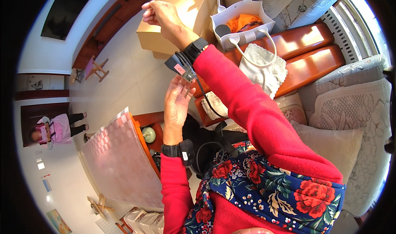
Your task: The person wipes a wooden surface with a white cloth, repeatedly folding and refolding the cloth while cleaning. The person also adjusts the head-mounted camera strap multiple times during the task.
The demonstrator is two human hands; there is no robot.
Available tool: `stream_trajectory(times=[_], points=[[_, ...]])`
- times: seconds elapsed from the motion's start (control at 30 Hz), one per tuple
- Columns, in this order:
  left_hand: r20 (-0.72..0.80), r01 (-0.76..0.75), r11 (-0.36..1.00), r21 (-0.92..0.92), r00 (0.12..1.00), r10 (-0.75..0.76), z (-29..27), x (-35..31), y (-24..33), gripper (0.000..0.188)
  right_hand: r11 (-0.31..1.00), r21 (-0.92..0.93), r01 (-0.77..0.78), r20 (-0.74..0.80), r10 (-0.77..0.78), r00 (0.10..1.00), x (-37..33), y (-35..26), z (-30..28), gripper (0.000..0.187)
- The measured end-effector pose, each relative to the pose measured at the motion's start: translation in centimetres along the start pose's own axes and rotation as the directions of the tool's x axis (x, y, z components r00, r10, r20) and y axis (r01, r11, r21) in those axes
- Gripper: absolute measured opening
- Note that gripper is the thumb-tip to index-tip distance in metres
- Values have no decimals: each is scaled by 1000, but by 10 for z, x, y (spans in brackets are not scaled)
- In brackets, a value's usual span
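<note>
The right hand is raised in front of a brown cardboard box, fingers curled loosely and holding nothing visible. A black wrist device is strapped under the right wrist, with a black cable hanging from it. The left hand is open just below, fingertips touching the device. A white tote bag stands on the wooden bench beside the box.

Single head-worn fisheye view, looking steeply down over the wearer's chest. Raised forearms sit close under the lens; floor, sofa and wooden bench curve toward the rim.
</note>
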State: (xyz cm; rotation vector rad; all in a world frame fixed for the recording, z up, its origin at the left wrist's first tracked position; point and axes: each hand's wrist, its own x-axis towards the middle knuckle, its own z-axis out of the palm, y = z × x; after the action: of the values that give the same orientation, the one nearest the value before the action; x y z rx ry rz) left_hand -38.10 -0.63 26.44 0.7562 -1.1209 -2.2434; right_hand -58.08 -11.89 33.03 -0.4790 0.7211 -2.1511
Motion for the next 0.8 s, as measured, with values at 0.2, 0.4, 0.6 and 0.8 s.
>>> stream_trajectory(times=[0.2, 0.4, 0.6, 0.8], points=[[123, 15, 998, -66, 992, -7, 19, 1, -6, 51, 998, -3, -58, -104, 58, 993, 0, -2, -18, 22], [142, 81, 993, -82, 987, -69, 35, 3, -14, 47, 996, -82, -23, -204, 6, 979, -2, -3, -34, 22], [98, 95, 995, -21, 991, -92, 46, 1, -19, 45, 994, -108, -33, -217, 9, 976, -7, -1, -38, 22], [51, 103, 995, -6, 993, -102, 49, -4, -22, 43, 997, -80, -6, -243, -14, 970, -13, -6, -42, 21]])
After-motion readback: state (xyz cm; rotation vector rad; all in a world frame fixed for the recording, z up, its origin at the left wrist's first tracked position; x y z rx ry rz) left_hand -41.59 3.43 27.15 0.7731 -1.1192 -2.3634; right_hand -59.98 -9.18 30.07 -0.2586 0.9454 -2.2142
